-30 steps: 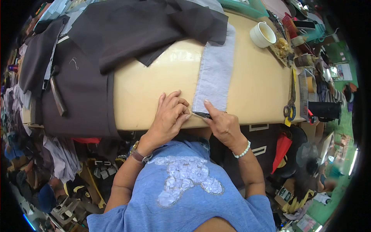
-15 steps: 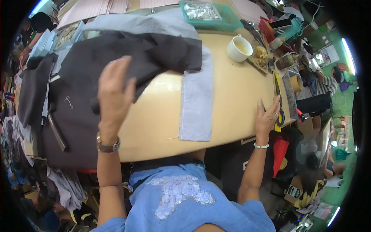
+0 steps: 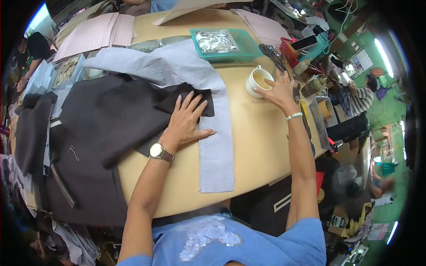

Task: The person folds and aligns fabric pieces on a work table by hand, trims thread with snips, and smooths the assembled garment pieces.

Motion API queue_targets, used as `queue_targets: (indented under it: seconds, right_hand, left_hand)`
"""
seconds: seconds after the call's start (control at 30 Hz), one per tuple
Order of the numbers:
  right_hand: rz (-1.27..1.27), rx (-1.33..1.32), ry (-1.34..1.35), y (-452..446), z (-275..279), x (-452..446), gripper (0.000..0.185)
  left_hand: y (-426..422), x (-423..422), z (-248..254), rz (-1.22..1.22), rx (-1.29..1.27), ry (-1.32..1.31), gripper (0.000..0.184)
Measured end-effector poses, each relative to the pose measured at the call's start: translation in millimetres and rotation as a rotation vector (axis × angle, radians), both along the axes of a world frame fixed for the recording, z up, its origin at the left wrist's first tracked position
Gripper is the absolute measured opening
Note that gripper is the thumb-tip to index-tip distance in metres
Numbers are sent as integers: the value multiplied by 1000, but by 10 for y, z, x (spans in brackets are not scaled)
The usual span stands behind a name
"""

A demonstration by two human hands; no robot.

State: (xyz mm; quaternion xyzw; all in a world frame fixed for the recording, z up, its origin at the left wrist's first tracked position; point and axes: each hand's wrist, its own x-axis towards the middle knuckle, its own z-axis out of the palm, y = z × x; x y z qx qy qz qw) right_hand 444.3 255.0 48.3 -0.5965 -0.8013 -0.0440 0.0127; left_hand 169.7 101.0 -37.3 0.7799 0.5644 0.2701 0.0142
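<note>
My left hand point(image 3: 188, 119) lies flat with fingers spread on the end of the dark brown cloth point(image 3: 137, 106). Its thumb reaches over the pale grey fabric strip point(image 3: 216, 155), which extends toward the table's front edge. At the right, my right hand point(image 3: 280, 91) is stretched out with fingers apart beside a white cup point(image 3: 253, 88) of yellowish contents. The thumb overlaps the cup's near rim; whether it touches is unclear. The other fingertips are over the clutter behind the cup, partly hidden. Yellow-and-black scissors point(image 3: 305, 116) lie below this hand.
A teal basket point(image 3: 255, 49) with a bag of small shiny pieces stands at the back. Bottles and a wire basket point(image 3: 320, 122) line the right side. A dark-handled tool point(image 3: 63, 186) and a bent wire point(image 3: 74, 153) lie on brown cloth at left. Other people work nearby.
My left hand has come down from above the cloth, moving right onto the fabric. My right hand has moved from beside the scissors up to the cup. The camera view has shifted.
</note>
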Motion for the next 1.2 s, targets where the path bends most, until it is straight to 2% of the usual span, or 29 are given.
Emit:
queue_targets:
  seconds: [0.1,0.2,0.3,0.33,0.43,0.53,0.67,0.77,0.83,0.9,1.0,1.13,1.2]
  right_hand:
    - [-9,-45,-19,111,-79,-106,81]
    - [-29,-124,-65,105,53,-182,73]
    - [-12,337,169,97,84,-25,62]
    - [3,462,232,58,68,-7,39]
    - [26,417,16,-51,28,108,29]
    - [67,343,-42,-237,-32,121,32]
    - [107,296,-86,-529,38,-73,34]
    - [394,171,476,-813,-165,-329,44]
    - [281,-194,1052,-1240,-232,-741,57]
    - [250,-353,1401,-1506,-418,-1017,64]
    - [146,-331,1551,-1671,-670,-1238,63]
    - [88,-251,1523,-1744,-816,-1230,57]
    - [122,-222,1488,-1748,-879,-1205,54]
  left_hand:
    - [3,-12,-1,-9,-19,-51,85]
    - [-2,-28,-7,-27,-15,-67,85]
    - [-20,-32,14,-29,-42,-100,85]
    - [-31,-39,17,-27,-40,-98,85]
    - [-7,-30,17,-36,-40,-94,84]
    - [-9,-38,1,-33,-43,-93,86]
    - [-28,-54,-1,-23,-40,-113,72]
    - [19,-42,-90,-3,-24,-152,59]
    - [42,-43,-137,6,10,-147,51]
    - [26,-26,-108,30,74,-180,45]
    - [26,27,-84,77,155,-192,34]
    - [60,68,-29,149,221,-246,18]
    - [48,66,23,202,140,-372,14]
